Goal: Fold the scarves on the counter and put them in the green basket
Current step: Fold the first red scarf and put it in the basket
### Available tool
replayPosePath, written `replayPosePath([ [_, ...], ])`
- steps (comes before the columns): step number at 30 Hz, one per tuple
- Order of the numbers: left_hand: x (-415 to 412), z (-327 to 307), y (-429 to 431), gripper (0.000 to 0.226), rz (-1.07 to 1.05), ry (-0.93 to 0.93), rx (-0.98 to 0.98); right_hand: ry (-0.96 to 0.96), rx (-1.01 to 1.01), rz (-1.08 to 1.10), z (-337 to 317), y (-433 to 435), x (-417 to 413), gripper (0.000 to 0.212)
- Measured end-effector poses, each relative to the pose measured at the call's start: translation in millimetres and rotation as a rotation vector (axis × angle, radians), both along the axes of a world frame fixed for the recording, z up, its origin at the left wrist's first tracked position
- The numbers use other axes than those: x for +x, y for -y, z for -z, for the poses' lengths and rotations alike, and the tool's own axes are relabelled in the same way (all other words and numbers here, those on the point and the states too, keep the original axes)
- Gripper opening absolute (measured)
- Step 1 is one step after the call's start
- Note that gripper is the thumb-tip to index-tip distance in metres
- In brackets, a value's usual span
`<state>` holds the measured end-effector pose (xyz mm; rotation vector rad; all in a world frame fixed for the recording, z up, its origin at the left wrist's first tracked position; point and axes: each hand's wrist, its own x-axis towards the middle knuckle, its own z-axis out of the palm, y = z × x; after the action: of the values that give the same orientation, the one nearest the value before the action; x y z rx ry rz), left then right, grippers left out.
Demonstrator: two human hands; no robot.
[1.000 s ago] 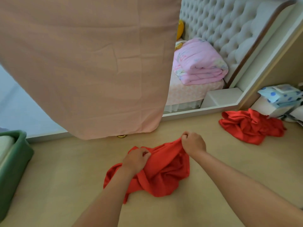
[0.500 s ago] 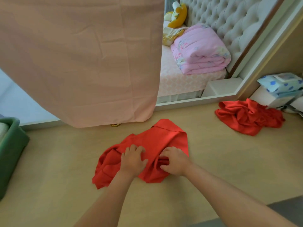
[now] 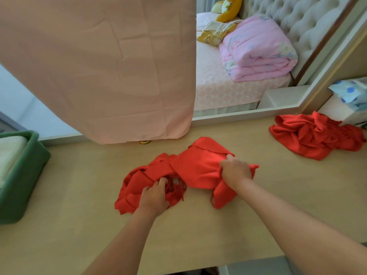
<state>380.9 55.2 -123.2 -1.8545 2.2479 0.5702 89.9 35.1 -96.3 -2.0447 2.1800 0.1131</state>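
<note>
Our left fingers (image 3: pixel 161 182) curl down into the red scarf (image 3: pixel 195 167), right by its stringy tassels, and hold the cloth there. Our right fingers (image 3: pixel 225 166) are closed tight on a bunch of the same scarf at its right end. The left hand (image 3: pixel 154 197) sits nearer to us, and the right hand (image 3: pixel 236 171) is a bit farther away and to the right. Both bare arms reach out from the near edge.

The scarf lies on a pale tan counter (image 3: pixel 79 205), about in the middle. At the left edge of the counter stands the green basket (image 3: pixel 25 175), with a pale folded cloth (image 3: pixel 10 153) inside it. Far off to the right lies a second red scarf (image 3: pixel 315 135), all scrunched in a heap, well apart from our hands. Just past it is a blue dotted pack (image 3: pixel 346 92) on something white.

A big pink cloth (image 3: pixel 99 66) hangs down at the far side and hides much of the view. A small gold thing (image 3: pixel 145 142) peeks out under its bottom edge. To the right of the cloth we see a bed (image 3: pixel 216 86) with a folded pink blanket (image 3: pixel 258 52), a yellow soft toy (image 3: pixel 228 8) and a gray puffy headboard (image 3: pixel 307 16).

The scarf in our hands is bright red and crumpled. It is stretched a little between the two hands, with loose folds on the left and a flatter part in the middle.
</note>
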Motion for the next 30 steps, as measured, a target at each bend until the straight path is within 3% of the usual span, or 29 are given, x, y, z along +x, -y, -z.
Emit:
replayPosePath([
  [2, 2.4, -4.4, 2.3, 0.061, -0.009, 0.061, 0.036, -0.269, 0.085, 0.050, -8.2, 5.4, -7.5, 0.030],
  [4, 3.5, -6.4, 1.3, 0.060, -0.040, 0.092, 0.070, -0.372, 0.064, 0.046, -9.4, 3.8, -2.6, 0.031],
  [7, 6.0, -6.5, -2.0, 0.069, -0.071, 0.096, 0.081, -0.170, -0.008, -0.133, 0.7, -6.3, 26.3, 0.045],
  [9, 12.6, -1.6, -4.4, 0.076, -0.050, 0.149, 0.054, 0.099, 0.048, -0.267, 8.7, -14.6, 52.9, 0.058],
  [11, 23.3, 3.6, -7.8, 0.070, -0.044, 0.164, 0.080, 0.243, 0.122, -0.335, 16.5, -21.1, 78.2, 0.068],
  [14, 46.1, 2.4, -7.8, 0.042, -0.028, 0.094, 0.067, 0.224, 0.203, -0.354, 28.4, -27.3, 106.4, 0.082],
  [17, 70.2, -11.2, -7.7, 0.052, -0.032, 0.097, 0.050, 0.152, 0.269, -0.292, 35.5, -22.4, 120.2, 0.093],
  [20, 97.8, -15.1, -8.5, 0.046, -0.112, 0.229, 0.311, 0.114, 0.291, -0.234, 35.0, -14.0, 130.9, 0.091],
  [22, 113.6, -18.1, -3.3, 0.043, -0.109, 0.198, 0.476, 0.074, 0.253, -0.234, 31.9, -7.5, 140.7, 0.088],
  [23, 118.8, -18.0, 3.3, 0.041, -0.062, 0.147, 0.428, 0.059, 0.244, -0.233, 30.4, -3.9, 145.9, 0.087],
  [27, 110.0, -11.3, 31.2, 0.038, 0.006, -0.184, -0.152, 0.061, 0.285, -0.188, 33.5, 6.9, 156.9, 0.088],
  [28, 102.7, -6.6, 37.3, 0.031, 0.054, -0.205, -0.168, 0.066, 0.294, -0.177, 36.7, 8.4, 157.8, 0.087],
  [30, 88.6, 6.4, 42.9, 0.043, 0.139, -0.148, -0.081, 0.060, 0.286, -0.153, 43.3, 9.5, 157.6, 0.085],
])
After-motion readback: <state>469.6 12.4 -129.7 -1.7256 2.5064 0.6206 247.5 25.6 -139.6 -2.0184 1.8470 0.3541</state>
